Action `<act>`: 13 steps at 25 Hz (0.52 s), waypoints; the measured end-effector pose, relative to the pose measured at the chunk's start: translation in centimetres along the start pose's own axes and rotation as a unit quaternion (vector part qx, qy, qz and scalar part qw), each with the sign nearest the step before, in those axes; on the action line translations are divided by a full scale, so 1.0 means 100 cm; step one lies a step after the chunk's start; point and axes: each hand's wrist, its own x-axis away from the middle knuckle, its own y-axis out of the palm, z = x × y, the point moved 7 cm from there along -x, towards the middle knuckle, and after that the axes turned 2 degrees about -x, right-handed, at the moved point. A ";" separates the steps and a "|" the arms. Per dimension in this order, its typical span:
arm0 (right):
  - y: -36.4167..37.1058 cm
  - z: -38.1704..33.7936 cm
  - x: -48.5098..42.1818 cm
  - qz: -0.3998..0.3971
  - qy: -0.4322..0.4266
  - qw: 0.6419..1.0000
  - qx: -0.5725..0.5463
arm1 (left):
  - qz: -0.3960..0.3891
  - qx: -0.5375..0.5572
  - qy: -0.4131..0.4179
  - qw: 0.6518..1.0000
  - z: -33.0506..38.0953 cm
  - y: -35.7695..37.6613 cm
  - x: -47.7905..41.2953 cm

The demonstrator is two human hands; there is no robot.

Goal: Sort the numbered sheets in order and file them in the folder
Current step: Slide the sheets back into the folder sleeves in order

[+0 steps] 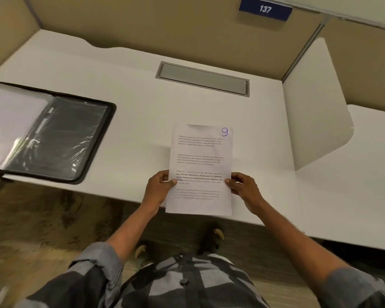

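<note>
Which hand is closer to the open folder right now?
Left. The left hand grips the sheets at the edge facing the folder; the right hand grips their far edge.

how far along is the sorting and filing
Done: the folder lies open on the desk. In hand: the left hand and right hand grip the sheets, 9 on top. Left: filing them; whether they are in order cannot be told.

Handwritten "9" on top sheet; "137" on blue sign
</note>
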 end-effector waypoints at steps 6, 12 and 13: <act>0.110 -0.026 0.007 -0.054 -0.003 0.998 -0.022 | 0.049 0.001 0.004 0.999 0.000 -0.119 0.006; 0.193 -0.053 -0.017 -0.116 0.010 0.993 -0.012 | 0.115 0.020 -0.011 0.993 -0.001 -0.204 -0.004; 0.203 -0.057 -0.025 -0.123 0.013 0.992 -0.017 | 0.123 0.026 -0.012 0.992 0.000 -0.213 -0.008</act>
